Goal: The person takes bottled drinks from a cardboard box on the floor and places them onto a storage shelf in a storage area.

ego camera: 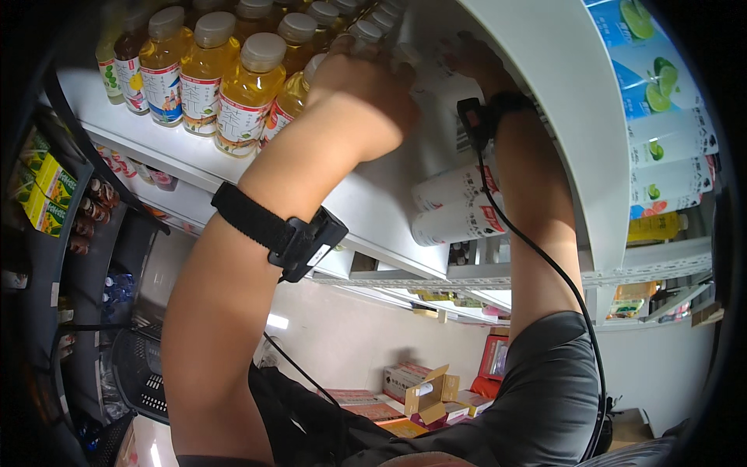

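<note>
My left hand (pixel 365 96) reaches over the white shelf (pixel 373 192), bent down among the caps of bottled drinks; its fingers are partly hidden and its grip is unclear. Right beside it stand rows of clear bottles with amber drink and pale caps, the nearest amber bottle (pixel 248 102) at the front. My right hand (pixel 475 61) is deeper on the shelf, in shadow close to the white side panel (pixel 543 64); what it touches cannot be made out. Between my forearms, near the front edge, are two white cans (pixel 458 225) with printed writing. Each wrist wears a black strap with a small device.
Shrink-wrapped drinks with lime pictures (pixel 659 76) stand beyond the side panel. Below are lower shelves, an open cardboard box (pixel 432 394) and other cartons on the floor. A black perforated basket (pixel 140 373) is at the lower left, near a dark shelf unit (pixel 105 257). Black cables run along both arms.
</note>
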`<control>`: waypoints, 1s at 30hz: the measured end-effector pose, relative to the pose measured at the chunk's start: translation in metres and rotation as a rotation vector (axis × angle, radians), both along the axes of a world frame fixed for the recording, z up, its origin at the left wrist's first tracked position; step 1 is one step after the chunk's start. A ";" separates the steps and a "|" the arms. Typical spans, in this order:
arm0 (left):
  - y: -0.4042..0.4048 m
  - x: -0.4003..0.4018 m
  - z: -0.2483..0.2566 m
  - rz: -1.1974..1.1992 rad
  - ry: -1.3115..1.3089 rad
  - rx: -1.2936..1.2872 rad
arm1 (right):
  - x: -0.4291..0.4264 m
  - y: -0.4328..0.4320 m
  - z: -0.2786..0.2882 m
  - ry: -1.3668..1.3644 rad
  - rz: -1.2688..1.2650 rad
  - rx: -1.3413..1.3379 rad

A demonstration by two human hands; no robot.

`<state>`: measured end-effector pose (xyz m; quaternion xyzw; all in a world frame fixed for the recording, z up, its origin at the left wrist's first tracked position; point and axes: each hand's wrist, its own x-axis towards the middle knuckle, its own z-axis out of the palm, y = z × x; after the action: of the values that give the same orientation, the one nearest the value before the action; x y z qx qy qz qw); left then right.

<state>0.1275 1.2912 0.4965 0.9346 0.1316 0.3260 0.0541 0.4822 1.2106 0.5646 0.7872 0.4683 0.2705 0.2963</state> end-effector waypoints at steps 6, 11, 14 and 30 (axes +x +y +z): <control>0.005 -0.017 0.012 -0.012 0.116 -0.171 | -0.131 0.018 0.012 0.089 0.334 0.199; 0.008 -0.005 -0.002 0.023 -0.059 -0.110 | -0.213 -0.029 0.029 0.057 0.445 0.248; 0.011 -0.009 0.003 0.013 -0.007 -0.115 | -0.240 -0.070 0.043 0.069 0.328 0.323; 0.010 -0.004 0.002 -0.057 0.117 -0.156 | -0.186 -0.148 0.015 0.323 0.024 0.316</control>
<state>0.1232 1.3010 0.4989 0.9484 0.1330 0.2578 0.1283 0.2965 1.0624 0.5799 0.8512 0.4710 0.2145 0.0872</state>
